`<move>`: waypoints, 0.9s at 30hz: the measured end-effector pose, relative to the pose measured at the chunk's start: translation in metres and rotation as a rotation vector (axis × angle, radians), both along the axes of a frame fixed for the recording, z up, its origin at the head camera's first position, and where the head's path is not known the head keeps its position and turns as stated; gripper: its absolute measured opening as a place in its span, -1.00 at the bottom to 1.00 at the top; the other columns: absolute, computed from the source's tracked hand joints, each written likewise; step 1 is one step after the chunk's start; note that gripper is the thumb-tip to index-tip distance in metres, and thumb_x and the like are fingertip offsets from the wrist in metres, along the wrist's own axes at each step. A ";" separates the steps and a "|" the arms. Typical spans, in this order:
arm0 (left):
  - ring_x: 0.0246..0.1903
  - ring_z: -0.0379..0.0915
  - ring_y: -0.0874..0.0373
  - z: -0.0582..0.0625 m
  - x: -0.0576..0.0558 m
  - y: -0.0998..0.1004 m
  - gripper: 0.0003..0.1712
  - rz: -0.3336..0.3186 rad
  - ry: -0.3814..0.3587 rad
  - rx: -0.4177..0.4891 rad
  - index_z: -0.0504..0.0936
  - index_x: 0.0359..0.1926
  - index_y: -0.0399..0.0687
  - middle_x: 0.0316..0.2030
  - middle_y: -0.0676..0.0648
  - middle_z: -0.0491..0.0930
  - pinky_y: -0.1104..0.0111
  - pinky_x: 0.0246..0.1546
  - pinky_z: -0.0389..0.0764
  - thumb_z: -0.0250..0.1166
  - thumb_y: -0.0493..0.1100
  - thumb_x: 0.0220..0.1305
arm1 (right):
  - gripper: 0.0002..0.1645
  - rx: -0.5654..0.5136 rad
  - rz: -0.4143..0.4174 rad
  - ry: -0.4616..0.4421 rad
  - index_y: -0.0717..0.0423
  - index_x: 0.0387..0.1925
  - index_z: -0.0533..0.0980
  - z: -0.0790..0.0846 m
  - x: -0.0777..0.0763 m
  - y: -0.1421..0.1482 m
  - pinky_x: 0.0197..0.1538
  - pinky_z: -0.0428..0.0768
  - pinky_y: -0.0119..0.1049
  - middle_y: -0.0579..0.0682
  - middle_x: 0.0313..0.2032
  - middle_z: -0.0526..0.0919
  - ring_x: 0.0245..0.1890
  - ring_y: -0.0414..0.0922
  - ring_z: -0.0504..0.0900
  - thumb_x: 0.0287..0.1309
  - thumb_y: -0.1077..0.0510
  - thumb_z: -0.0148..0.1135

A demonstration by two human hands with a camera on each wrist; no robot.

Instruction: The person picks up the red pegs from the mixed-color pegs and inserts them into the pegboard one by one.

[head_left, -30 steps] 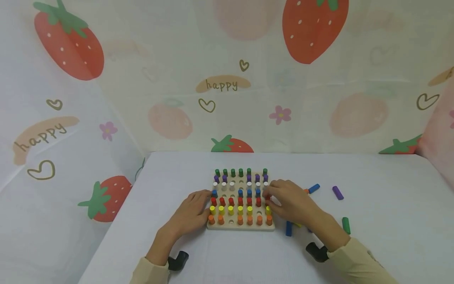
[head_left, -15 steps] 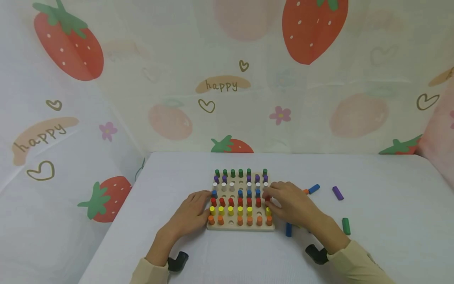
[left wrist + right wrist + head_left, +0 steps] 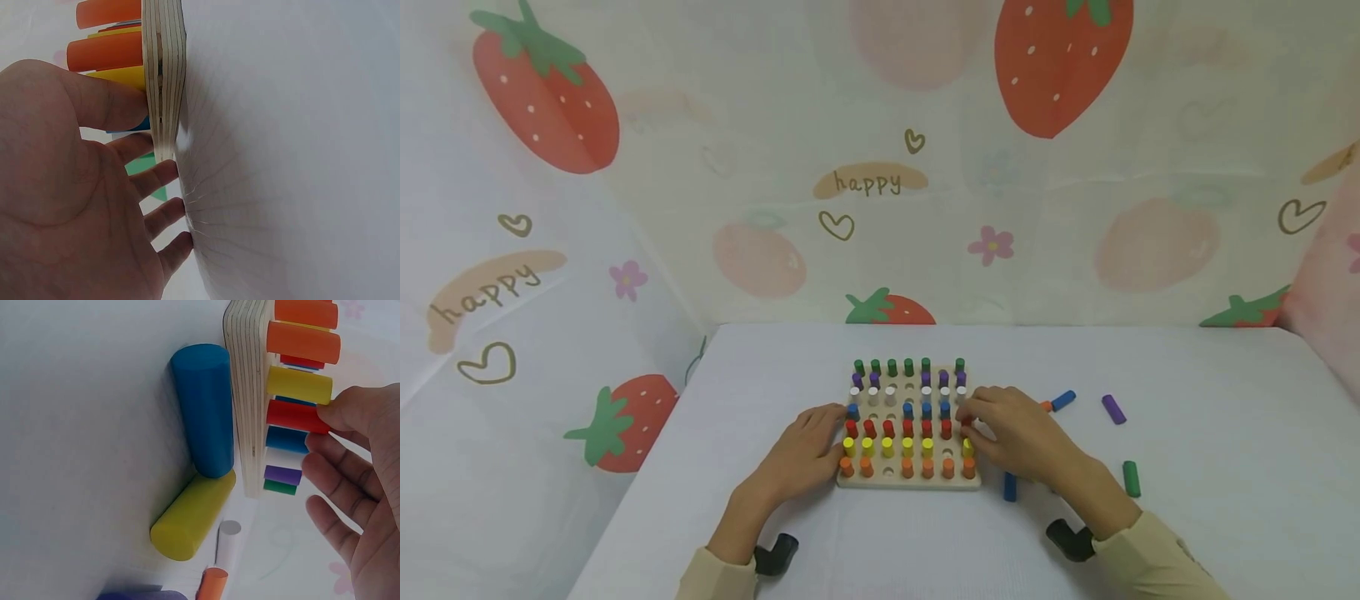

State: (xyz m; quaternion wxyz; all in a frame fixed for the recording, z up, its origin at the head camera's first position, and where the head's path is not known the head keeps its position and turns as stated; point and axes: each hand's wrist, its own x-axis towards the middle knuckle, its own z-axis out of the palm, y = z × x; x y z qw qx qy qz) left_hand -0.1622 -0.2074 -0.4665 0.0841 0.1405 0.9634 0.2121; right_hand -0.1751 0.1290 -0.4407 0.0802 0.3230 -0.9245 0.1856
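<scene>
A wooden pegboard (image 3: 917, 483) lies on the table, with rows of green, purple, white, blue, red, yellow and orange pegs standing in it; a few holes are bare. My right hand (image 3: 1022, 429) is at the board's right edge. Its thumb and index finger pinch the top of a red peg (image 3: 294, 416) at the right end of the red row. The peg stands in line with its neighbours; its lower end is hidden behind the board's edge. On the other side, my left hand (image 3: 801, 454) rests against the board's left edge, thumb and fingers loosely extended.
Right of the board lie loose pegs: blue (image 3: 206, 412) and yellow (image 3: 192, 515) touching, then white (image 3: 229, 544) and orange (image 3: 212, 584). Farther right are a purple peg (image 3: 1113, 409) and a green peg (image 3: 1131, 479). My right forearm covers part of this area.
</scene>
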 end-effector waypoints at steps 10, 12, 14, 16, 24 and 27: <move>0.62 0.13 -0.19 0.000 0.000 0.002 -0.31 -0.012 0.001 -0.005 0.28 0.57 -0.17 0.59 -0.19 0.30 -0.18 0.65 0.17 0.07 -0.07 0.52 | -0.84 0.011 -0.037 -0.004 -0.07 -0.11 0.74 -0.001 0.006 0.005 0.10 0.74 -0.06 -0.17 -0.20 0.78 -0.13 -0.17 0.72 0.28 0.09 0.47; 0.62 0.13 -0.20 0.000 0.000 0.001 -0.32 -0.015 0.003 -0.007 0.29 0.57 -0.17 0.59 -0.19 0.31 -0.18 0.65 0.17 0.07 -0.07 0.51 | -0.83 0.014 -0.047 -0.004 -0.07 -0.09 0.74 -0.001 0.007 0.007 0.12 0.74 -0.05 -0.16 -0.20 0.78 -0.13 -0.17 0.73 0.28 0.09 0.46; 0.62 0.14 -0.20 0.000 -0.001 0.001 -0.32 -0.016 0.005 -0.008 0.30 0.56 -0.17 0.58 -0.19 0.31 -0.18 0.64 0.18 0.08 -0.07 0.51 | -0.81 0.022 -0.064 0.000 -0.07 -0.08 0.74 -0.001 0.009 0.009 0.12 0.75 -0.05 -0.16 -0.20 0.78 -0.13 -0.16 0.73 0.28 0.07 0.47; 0.62 0.13 -0.19 0.000 -0.002 0.001 -0.32 -0.018 0.006 -0.008 0.29 0.57 -0.17 0.59 -0.18 0.31 -0.18 0.64 0.18 0.08 -0.07 0.51 | -0.80 0.021 -0.079 0.005 -0.07 -0.08 0.74 -0.001 0.010 0.013 0.12 0.75 -0.04 -0.16 -0.19 0.78 -0.12 -0.16 0.74 0.27 0.08 0.47; 0.62 0.13 -0.21 -0.001 0.000 -0.003 -0.31 -0.021 -0.018 0.011 0.27 0.58 -0.18 0.58 -0.18 0.31 -0.20 0.64 0.17 0.07 -0.08 0.51 | -0.80 0.006 -0.140 0.024 -0.02 -0.08 0.75 -0.003 0.016 0.036 0.08 0.78 -0.03 -0.11 -0.14 0.81 -0.07 -0.07 0.77 0.27 0.11 0.47; 0.61 0.14 -0.20 0.000 -0.001 -0.004 -0.30 -0.016 -0.024 0.006 0.26 0.59 -0.15 0.58 -0.18 0.32 -0.20 0.64 0.18 0.07 -0.07 0.52 | -0.79 -0.006 -0.171 0.034 0.00 -0.07 0.74 -0.003 0.019 0.047 0.08 0.79 0.00 -0.08 -0.11 0.80 -0.04 -0.03 0.77 0.26 0.13 0.47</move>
